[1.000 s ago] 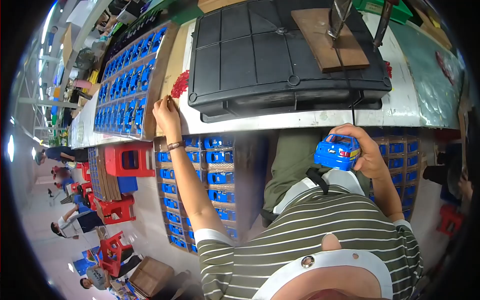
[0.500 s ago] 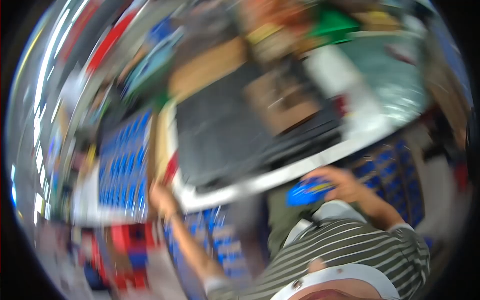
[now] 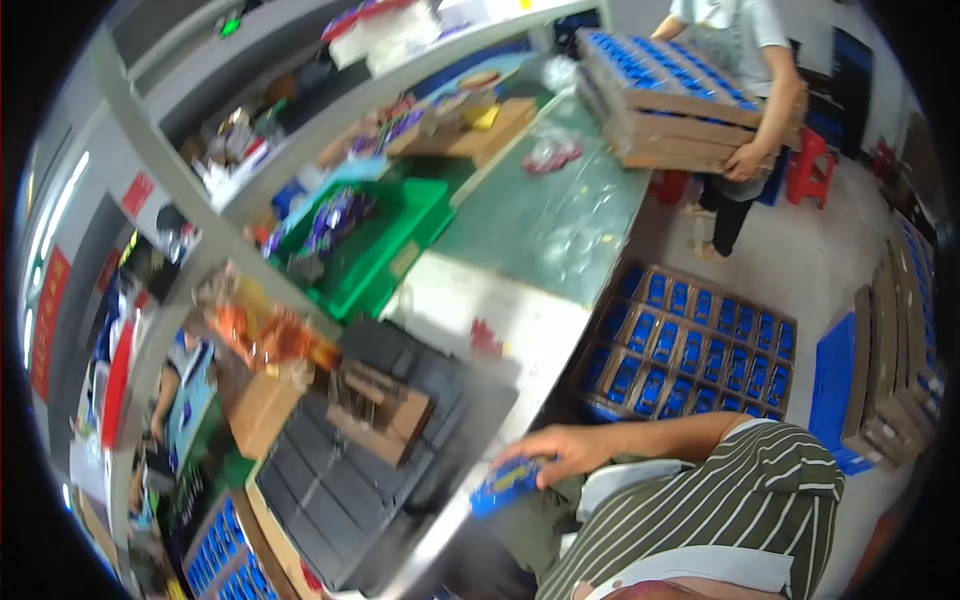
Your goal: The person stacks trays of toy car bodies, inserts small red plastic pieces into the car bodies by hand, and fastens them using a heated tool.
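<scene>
My right hand (image 3: 560, 452) is closed around a blue piece with yellow marks that looks like a toy car (image 3: 503, 488). It holds the piece over the near edge of the white table (image 3: 535, 335), in front of my body. Beyond it on the table lies a dark ribbed plastic board (image 3: 320, 490), with a small brown box-like fixture (image 3: 405, 425) on top. My left hand is out of view.
A green crate (image 3: 425, 215) holds purple packets. Trays of blue pieces (image 3: 690, 340) stand right of the table. Another person (image 3: 780, 90) carries stacked trays (image 3: 680, 120) beyond. A red stool (image 3: 810, 165) and more stacked trays (image 3: 880, 340) are at right.
My view has swung to the right, bringing the person with trays into sight. My left hand, earlier at the table's edge, has left view. My right hand still holds the blue toy car.
</scene>
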The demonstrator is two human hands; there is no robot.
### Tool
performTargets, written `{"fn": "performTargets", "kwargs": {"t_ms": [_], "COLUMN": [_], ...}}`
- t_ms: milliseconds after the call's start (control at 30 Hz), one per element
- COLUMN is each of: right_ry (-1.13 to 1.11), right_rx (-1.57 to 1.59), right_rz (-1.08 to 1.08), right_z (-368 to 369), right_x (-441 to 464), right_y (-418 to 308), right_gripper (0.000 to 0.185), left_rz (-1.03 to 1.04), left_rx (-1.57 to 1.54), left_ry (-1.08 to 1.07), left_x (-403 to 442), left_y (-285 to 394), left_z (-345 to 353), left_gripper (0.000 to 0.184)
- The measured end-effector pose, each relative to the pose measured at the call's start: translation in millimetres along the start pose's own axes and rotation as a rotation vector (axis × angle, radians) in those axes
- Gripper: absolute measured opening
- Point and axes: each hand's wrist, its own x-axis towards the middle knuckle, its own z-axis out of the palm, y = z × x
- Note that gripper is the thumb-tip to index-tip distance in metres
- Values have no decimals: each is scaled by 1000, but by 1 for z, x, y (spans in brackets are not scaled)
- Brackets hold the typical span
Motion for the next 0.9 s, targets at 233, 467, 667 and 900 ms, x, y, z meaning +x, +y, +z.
{"fn": "performTargets", "kwargs": {"t_ms": [233, 467, 667, 900], "right_ry": [181, 187, 184, 170], "right_rx": [157, 131, 44, 45], "right_rz": [56, 49, 44, 41], "right_z": [-9, 1, -3, 3], "right_x": [6, 5, -4, -2], "right_y": [3, 24, 32, 30], "right_gripper": [75, 83, 85, 83], "left_rz": [-518, -951, -997, -1171], "left_rx": [-815, -1521, -1694, -1845], "left_ry": [-148, -806, -880, -981], "left_x": [-50, -106, -111, -114], "left_y": [125, 223, 228, 226], "left_z": [-48, -35, -28, -22], "left_gripper": [16, 18, 20, 19]}}
